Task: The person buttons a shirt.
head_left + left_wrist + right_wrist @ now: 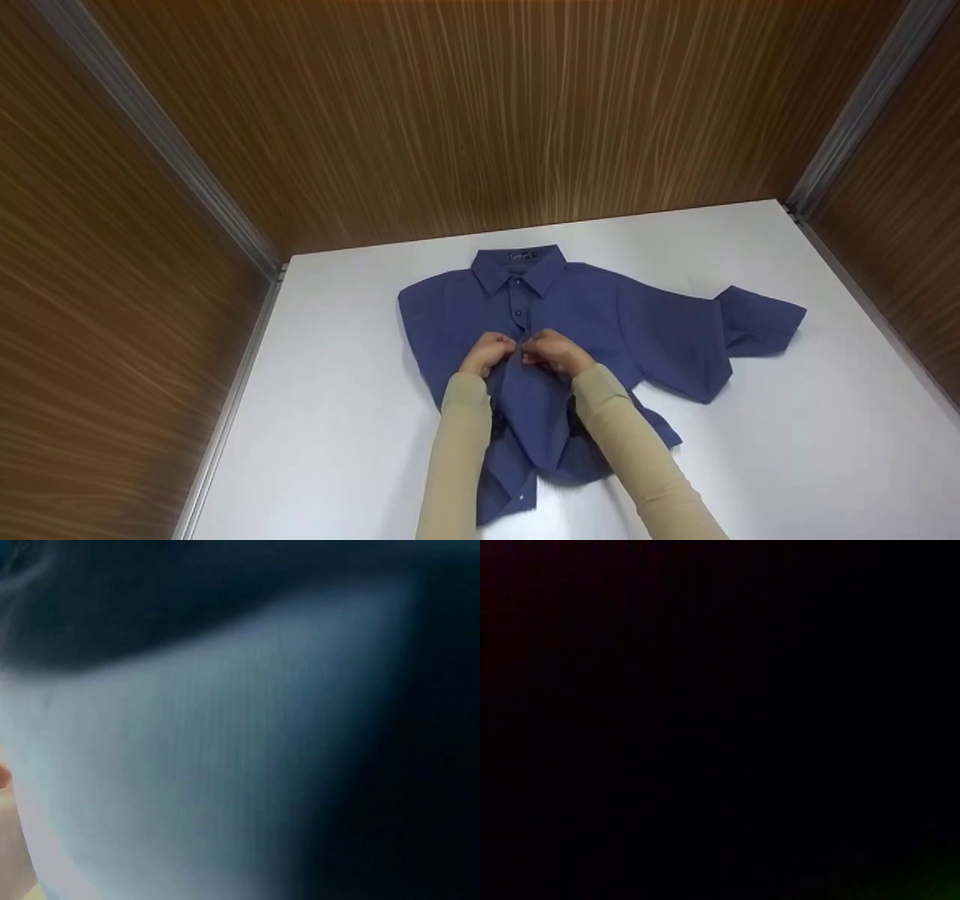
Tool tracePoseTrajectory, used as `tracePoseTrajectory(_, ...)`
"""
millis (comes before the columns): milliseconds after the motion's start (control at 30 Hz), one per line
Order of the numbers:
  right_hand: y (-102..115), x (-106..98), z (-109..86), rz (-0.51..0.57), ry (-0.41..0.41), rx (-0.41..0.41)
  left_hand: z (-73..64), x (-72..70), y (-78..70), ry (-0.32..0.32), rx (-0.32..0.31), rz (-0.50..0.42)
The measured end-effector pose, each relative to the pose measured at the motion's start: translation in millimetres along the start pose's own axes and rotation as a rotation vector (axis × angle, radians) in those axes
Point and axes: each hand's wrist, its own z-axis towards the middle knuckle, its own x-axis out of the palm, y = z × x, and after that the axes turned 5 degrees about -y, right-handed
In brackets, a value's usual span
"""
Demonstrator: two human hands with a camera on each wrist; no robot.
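Note:
A blue short-sleeved shirt point(600, 315) lies face up on a white table point(787, 450), collar at the far side. Its top buttons are fastened and the lower front hangs open and rumpled. My left hand point(489, 352) and right hand point(551, 351) meet at the placket near mid-chest, fingers curled and pinching the two front edges together. Both arms wear beige sleeves. The left wrist view is filled by blurred blue cloth point(225, 750). Everything in the right wrist view is black.
Brown wood-grain walls point(480, 112) with metal corner strips close in the table on three sides. One shirt sleeve point(757, 322) spreads out to the right. Bare white tabletop lies left and right of the shirt.

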Motion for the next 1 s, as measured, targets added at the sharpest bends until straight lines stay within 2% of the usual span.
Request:
tracePoseTrajectory(100, -0.4, 1.5, 0.2, -0.065, -0.03, -0.021, -19.1, -2.7, -20.5, 0.003, -0.018, -0.034)
tracePoseTrajectory(133, -0.9, 2.1, 0.2, -0.079, -0.044, -0.023, -14.0, -2.8, -13.3, 0.022, 0.016, -0.06)
tracePoseTrajectory(167, -1.4, 3.0, 0.1, -0.086, -0.052, -0.023, -8.5, -2.5, -6.0, 0.031, 0.021, -0.076)
tracePoseTrajectory(233, -2.6, 4.8, -0.6, -0.081, -0.067, -0.023, 9.6, -3.0, 16.9, 0.06, 0.057, -0.107)
tracePoseTrajectory(267, -3.1, 6.0, -0.9, -0.082, -0.069, -0.028, 5.3, -4.7, 15.7, 0.06, 0.068, -0.104)
tracePoseTrajectory(300, -3.5, 7.4, -1.5, -0.085, -0.068, -0.037, 11.9, -4.6, 23.9, 0.058, 0.069, -0.099)
tracePoseTrajectory(333, -3.8, 8.7, -1.9, -0.089, -0.067, -0.048, 25.9, -2.8, 39.7, 0.069, 0.074, -0.105)
tracePoseTrajectory(367, -4.1, 9.8, -2.4, -0.089, -0.068, -0.058, 27.6, -1.8, 40.0, 0.046, 0.033, -0.073)
tracePoseTrajectory(467, -5.1, 11.5, -3.6, -0.111, -0.074, -0.095, 37.4, -0.7, 51.5, 0.051, 0.084, -0.07)
tracePoseTrajectory(500, -5.5, 11.7, -3.8, -0.115, -0.077, -0.1, 50.7, 1.6, 64.7, 0.048, 0.082, -0.069)
tracePoseTrajectory(533, -5.9, 11.6, -4.0, -0.12, -0.081, -0.1, 52.5, 1.7, 67.0, 0.052, 0.093, -0.072)
tracePoseTrajectory(600, -6.8, 11.1, -4.2, -0.13, -0.077, -0.093, 54.7, 1.4, 70.7, 0.053, 0.118, -0.077)
tracePoseTrajectory(700, -6.7, 11.6, -4.4, -0.152, -0.054, -0.071, 36.3, 0.9, 50.2, 0.011, 0.003, -0.051)
tracePoseTrajectory(767, -5.8, 12.7, -4.1, -0.174, -0.04, -0.055, 24.4, -1.2, 37.8, 0.013, -0.03, -0.046)
tracePoseTrajectory(833, -4.3, 13.8, -3.5, -0.205, -0.043, -0.041, 20.0, -3.0, 35.8, 0.033, 0.0, -0.06)
tracePoseTrajectory(900, -2.9, 14.2, -3.1, -0.229, -0.058, -0.027, 23.8, -3.2, 39.4, 0.043, 0.021, -0.055)
tracePoseTrajectory(967, -1.8, 14.0, -3.4, -0.251, -0.072, -0.023, 33.7, -1.9, 48.4, 0.043, 0.043, -0.042)
tracePoseTrajectory(1000, -1.9, 14.1, -3.4, -0.252, -0.072, -0.025, 41.3, -1.1, 57.4, 0.039, 0.07, -0.039)
